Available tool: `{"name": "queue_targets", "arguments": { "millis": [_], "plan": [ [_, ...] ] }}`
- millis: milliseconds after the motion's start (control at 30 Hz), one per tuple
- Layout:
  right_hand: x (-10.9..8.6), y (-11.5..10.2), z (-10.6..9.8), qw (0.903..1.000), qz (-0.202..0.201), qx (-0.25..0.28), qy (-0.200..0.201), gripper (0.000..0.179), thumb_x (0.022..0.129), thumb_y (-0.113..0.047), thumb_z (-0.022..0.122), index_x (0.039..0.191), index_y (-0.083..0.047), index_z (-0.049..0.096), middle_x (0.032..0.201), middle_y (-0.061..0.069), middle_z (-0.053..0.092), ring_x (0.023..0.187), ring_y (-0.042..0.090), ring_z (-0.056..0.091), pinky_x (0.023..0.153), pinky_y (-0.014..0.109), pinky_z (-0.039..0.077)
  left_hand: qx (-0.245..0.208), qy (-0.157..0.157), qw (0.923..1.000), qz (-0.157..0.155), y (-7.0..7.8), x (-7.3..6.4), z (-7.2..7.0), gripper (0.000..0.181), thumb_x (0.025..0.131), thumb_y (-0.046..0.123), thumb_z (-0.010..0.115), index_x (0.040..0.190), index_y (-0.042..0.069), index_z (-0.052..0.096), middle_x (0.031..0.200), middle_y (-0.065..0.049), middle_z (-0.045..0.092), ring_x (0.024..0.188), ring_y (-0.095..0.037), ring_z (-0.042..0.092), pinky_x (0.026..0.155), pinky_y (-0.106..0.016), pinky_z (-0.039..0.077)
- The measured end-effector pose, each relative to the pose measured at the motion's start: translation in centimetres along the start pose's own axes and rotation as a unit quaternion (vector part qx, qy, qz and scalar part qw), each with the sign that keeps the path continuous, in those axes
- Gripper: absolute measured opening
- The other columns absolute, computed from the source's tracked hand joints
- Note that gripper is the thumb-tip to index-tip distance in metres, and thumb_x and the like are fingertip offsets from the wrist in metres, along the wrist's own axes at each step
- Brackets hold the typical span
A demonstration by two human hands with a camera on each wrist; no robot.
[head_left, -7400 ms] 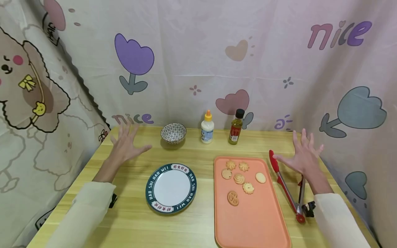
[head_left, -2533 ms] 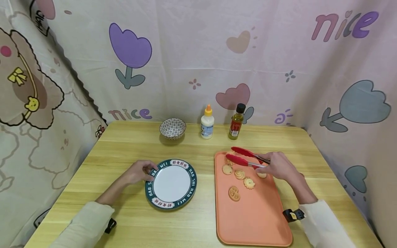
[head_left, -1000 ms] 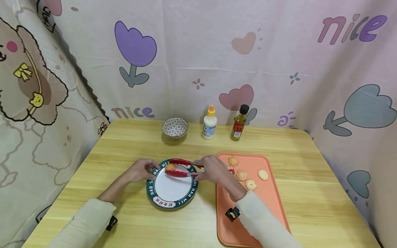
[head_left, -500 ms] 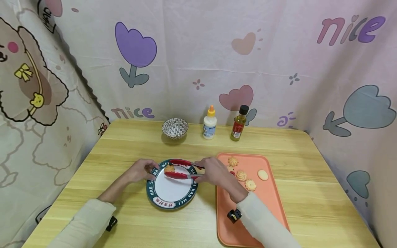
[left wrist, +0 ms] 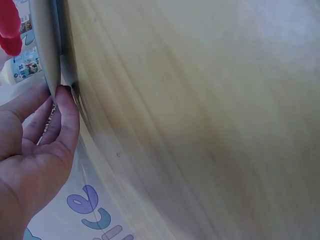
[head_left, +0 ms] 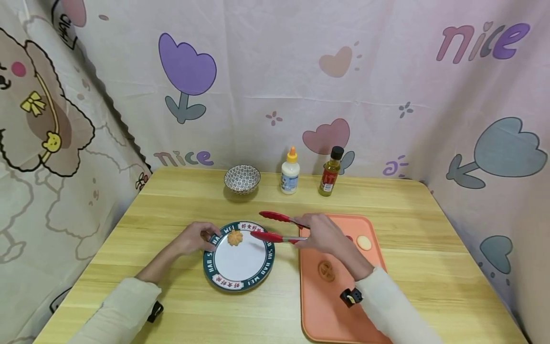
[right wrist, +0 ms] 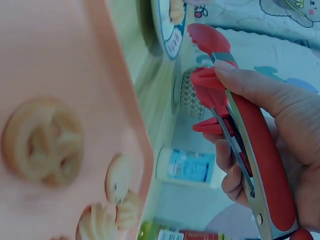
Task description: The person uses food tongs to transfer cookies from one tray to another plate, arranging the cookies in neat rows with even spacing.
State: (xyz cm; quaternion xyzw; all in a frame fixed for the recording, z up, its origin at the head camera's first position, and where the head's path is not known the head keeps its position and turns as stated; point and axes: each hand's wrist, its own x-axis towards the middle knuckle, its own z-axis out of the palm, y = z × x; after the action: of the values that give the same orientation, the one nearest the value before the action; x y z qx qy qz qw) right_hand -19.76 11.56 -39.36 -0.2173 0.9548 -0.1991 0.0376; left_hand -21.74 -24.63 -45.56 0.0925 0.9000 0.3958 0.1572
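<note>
My left hand [head_left: 195,238] pinches the left rim of a round plate [head_left: 238,279] with a dark green lettered border; the left wrist view shows thumb and fingers on either side of the rim. One flower-shaped cookie [head_left: 235,238] lies on the plate's upper left. In my right hand [head_left: 324,234] are red-tipped metal tongs [head_left: 275,237], their tips spread apart with nothing between, over the plate's right side and the gap to the tray. Beneath the right arm is an orange tray [head_left: 335,310] bearing a pretzel-shaped cookie [head_left: 326,271], a pale oval cookie [head_left: 364,242] and others partly hidden.
Along the back of the table [head_left: 180,296] stand a patterned bowl [head_left: 242,179], a white bottle with an orange nozzle [head_left: 290,174] and a black-capped oil bottle [head_left: 331,174]. A printed curtain [head_left: 258,71] hangs behind and at both sides.
The right hand took up the tongs and carried one flower-shaped cookie from tray to plate. Within the last half second the tongs let it go and moved right. The left hand took the plate's rim earlier.
</note>
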Motion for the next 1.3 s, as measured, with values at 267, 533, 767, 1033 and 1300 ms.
{"name": "queue_targets", "arguments": {
  "millis": [267, 533, 767, 1033, 1300],
  "plan": [
    [-1.7, 3.4, -1.6, 0.9996, 0.016, 0.021, 0.002, 0.068, 0.069, -0.03, 0.083, 0.13, -0.011, 0.058, 0.121, 0.01, 0.066, 0.09, 0.022, 0.063, 0.064, 0.036, 0.052, 0.005, 0.0, 1.0, -0.005, 0.0, 0.1, 0.1, 0.033, 0.073, 0.003, 0.077, 0.104, 0.004, 0.066, 0.096, -0.009, 0.062, 0.082, -0.02, 0.054, 0.07, -0.03, 0.047],
    [-3.2, 6.2, -3.2, 0.9986, 0.051, 0.001, 0.012, 0.076, 0.068, -0.037, 0.083, 0.131, -0.005, 0.056, 0.122, 0.016, 0.064, 0.107, 0.03, 0.061, 0.084, 0.046, 0.052, 0.006, 0.004, 0.9999, -0.009, 0.2, 0.0, 0.1, 0.033, 0.072, 0.002, 0.077, 0.103, 0.004, 0.066, 0.095, -0.009, 0.062, 0.082, -0.02, 0.053, 0.069, -0.03, 0.046],
    [-4.5, 8.1, -4.4, 0.9978, 0.063, -0.024, 0.002, 0.076, 0.071, -0.041, 0.08, 0.13, -0.001, 0.055, 0.12, 0.02, 0.064, 0.101, 0.032, 0.062, 0.083, 0.048, 0.052, 0.007, 0.006, 0.9999, -0.014, 0.2, -0.1, 0.1, 0.033, 0.072, 0.003, 0.078, 0.103, 0.004, 0.067, 0.094, -0.008, 0.062, 0.082, -0.02, 0.053, 0.069, -0.03, 0.046],
    [-5.8, 10.3, -4.7, 0.9976, 0.065, -0.023, 0.006, 0.071, 0.073, -0.041, 0.078, 0.13, -0.005, 0.056, 0.119, 0.02, 0.065, 0.082, 0.023, 0.057, 0.059, 0.028, 0.043, 0.015, 0.009, 0.9998, -0.01, 0.2, 0.0, 0.1, 0.033, 0.072, 0.004, 0.078, 0.102, 0.005, 0.067, 0.094, -0.008, 0.062, 0.082, -0.02, 0.053, 0.071, -0.03, 0.045],
    [-6.6, 11.2, -4.7, 0.9972, 0.075, -0.008, 0.0, 0.061, 0.077, -0.033, 0.076, 0.127, -0.003, 0.059, 0.077, 0.001, 0.06, 0.057, 0.013, 0.035, 0.048, 0.023, 0.026, 0.021, 0.01, 0.9996, -0.018, 0.3, 0.0, 0.1, 0.033, 0.072, 0.004, 0.078, 0.102, 0.006, 0.067, 0.095, -0.008, 0.061, 0.083, -0.021, 0.053, 0.071, -0.029, 0.045]
  ]
}}
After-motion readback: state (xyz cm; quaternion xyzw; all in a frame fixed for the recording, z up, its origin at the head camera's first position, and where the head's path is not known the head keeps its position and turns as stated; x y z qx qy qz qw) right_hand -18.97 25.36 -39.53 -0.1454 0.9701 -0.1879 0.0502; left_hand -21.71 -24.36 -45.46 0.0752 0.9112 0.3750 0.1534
